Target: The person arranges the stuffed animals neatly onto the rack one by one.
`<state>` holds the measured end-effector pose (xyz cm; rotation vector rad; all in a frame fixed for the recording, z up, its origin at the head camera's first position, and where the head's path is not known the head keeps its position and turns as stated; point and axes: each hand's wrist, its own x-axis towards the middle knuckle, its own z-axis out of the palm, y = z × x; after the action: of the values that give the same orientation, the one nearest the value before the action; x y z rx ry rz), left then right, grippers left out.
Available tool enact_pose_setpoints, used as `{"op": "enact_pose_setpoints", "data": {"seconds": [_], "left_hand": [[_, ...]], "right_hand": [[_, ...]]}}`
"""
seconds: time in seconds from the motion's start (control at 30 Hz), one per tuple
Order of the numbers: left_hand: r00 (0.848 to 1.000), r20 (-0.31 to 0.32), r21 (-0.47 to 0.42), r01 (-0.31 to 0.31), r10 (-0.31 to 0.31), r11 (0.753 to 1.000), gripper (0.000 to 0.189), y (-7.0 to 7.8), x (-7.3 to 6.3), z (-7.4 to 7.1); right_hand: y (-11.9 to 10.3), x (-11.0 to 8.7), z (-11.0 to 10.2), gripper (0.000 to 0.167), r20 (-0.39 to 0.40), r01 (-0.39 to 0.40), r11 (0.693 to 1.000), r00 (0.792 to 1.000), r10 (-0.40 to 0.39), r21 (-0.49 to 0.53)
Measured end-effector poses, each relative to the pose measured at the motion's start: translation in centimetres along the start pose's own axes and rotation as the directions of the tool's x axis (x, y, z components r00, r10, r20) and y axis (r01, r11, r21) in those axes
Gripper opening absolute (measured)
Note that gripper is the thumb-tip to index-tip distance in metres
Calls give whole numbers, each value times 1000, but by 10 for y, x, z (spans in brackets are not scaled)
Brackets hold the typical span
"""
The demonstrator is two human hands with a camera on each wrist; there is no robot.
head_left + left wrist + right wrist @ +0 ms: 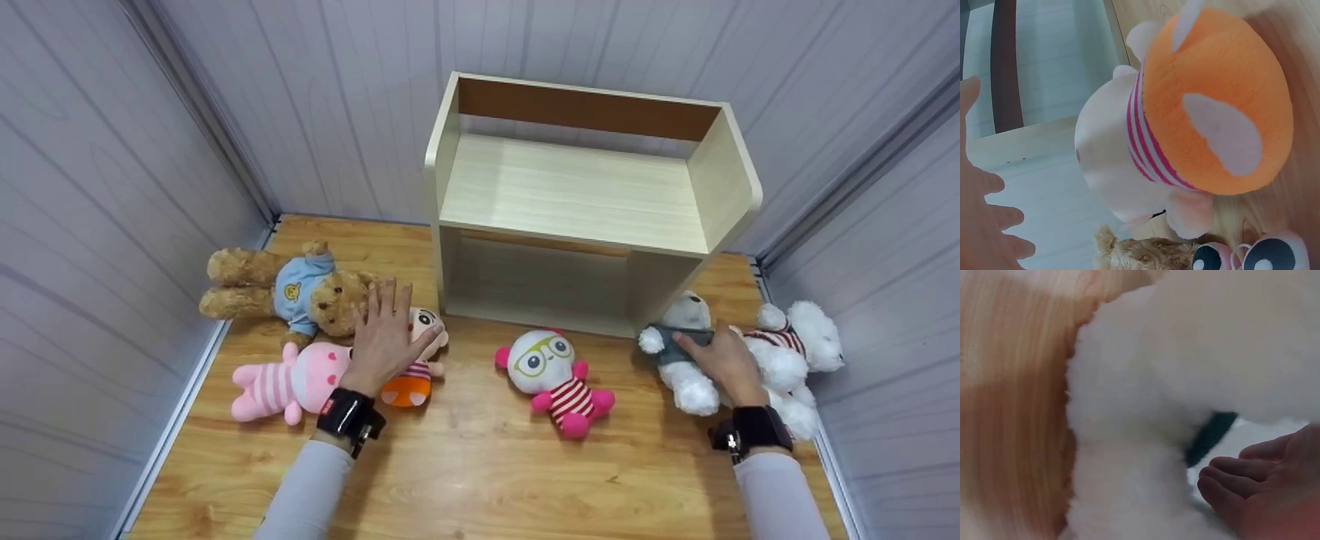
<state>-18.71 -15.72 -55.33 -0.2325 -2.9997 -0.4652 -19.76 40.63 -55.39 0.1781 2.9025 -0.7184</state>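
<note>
My left hand [386, 341], its fingers spread, is over the doll with an orange bottom [407, 390]; the left wrist view shows the same doll [1219, 107] beside the fingers. Near those fingertips lies a brown teddy bear [296, 292] in a blue shirt. A pink striped plush [296, 382] is just left of that wrist. At the right, my right hand [726, 364] is at a white bear in a dark grey-green top [694, 386], thumb by the top. White plush fur [1129, 394] fills much of the right wrist view, beside the extended fingers. Contact is unclear.
A pale wooden two-level shelf [574, 199] stands at the back. Between the hands a pink-and-white panda plush [544, 364] with green glasses lies on the wood floor [480, 480]. Another white plush in a striped top [814, 337] is by the right wall panel [892, 262].
</note>
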Motion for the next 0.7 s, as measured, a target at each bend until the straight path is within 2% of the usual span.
{"op": "enact_pose_setpoints", "data": {"seconds": [0.1, 0.2, 0.43, 0.53, 0.7], "left_hand": [[1000, -3, 8, -6, 6, 1000, 97, 0, 0, 1], [1000, -6, 14, -8, 8, 1000, 99, -1, 0, 3], [1000, -23, 32, -15, 16, 999, 97, 1, -2, 6], [998, -52, 32, -22, 24, 999, 95, 3, -2, 8], [998, -58, 7, -23, 23, 1000, 94, 6, -3, 11]], "right_hand": [[4, 2, 8, 103, -9, -1, 1000, 1000, 2, 5], [8, 6, 14, 106, -2, -15, 1000, 1000, 15, 21], [3, 4, 17, 124, 92, -100, 995, 991, 99, -1], [2, 4, 19, 128, 124, -106, 994, 986, 107, -16], [7, 12, 20, 129, 229, -112, 994, 967, 110, -2]]}}
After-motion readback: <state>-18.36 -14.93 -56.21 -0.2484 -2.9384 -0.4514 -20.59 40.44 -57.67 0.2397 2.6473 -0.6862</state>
